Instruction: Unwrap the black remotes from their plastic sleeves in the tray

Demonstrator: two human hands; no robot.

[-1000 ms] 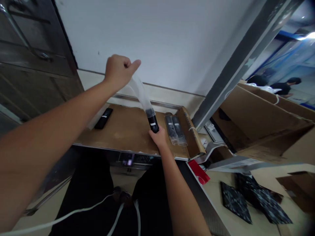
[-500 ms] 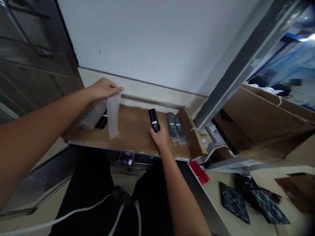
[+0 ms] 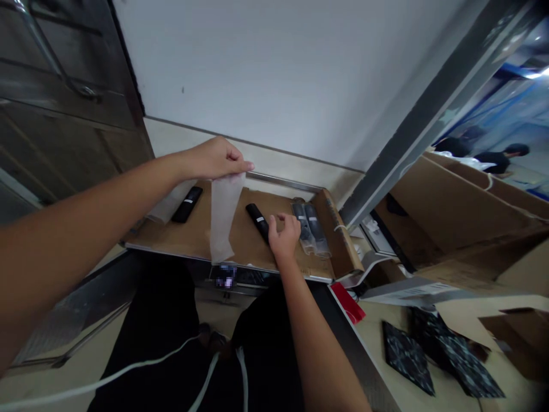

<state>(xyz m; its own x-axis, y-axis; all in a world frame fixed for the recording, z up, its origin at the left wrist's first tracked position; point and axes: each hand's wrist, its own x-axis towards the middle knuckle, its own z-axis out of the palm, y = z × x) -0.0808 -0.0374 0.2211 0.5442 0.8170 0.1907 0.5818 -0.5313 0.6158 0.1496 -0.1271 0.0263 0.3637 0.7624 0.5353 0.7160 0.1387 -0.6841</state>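
Black bar (image 3: 257, 220) now more aslant by spread right grip (image 3: 285, 236); translucent sleeve (image 3: 223, 217) in pinching left grip (image 3: 218, 158)

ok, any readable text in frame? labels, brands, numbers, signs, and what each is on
None legible:
White label on the black device beside the right hand: too small.
Similar label on the left-hand black device: too small.
Pale labels on the two bagged devices: too small.
Dark print on the cardboard flap: blurred.
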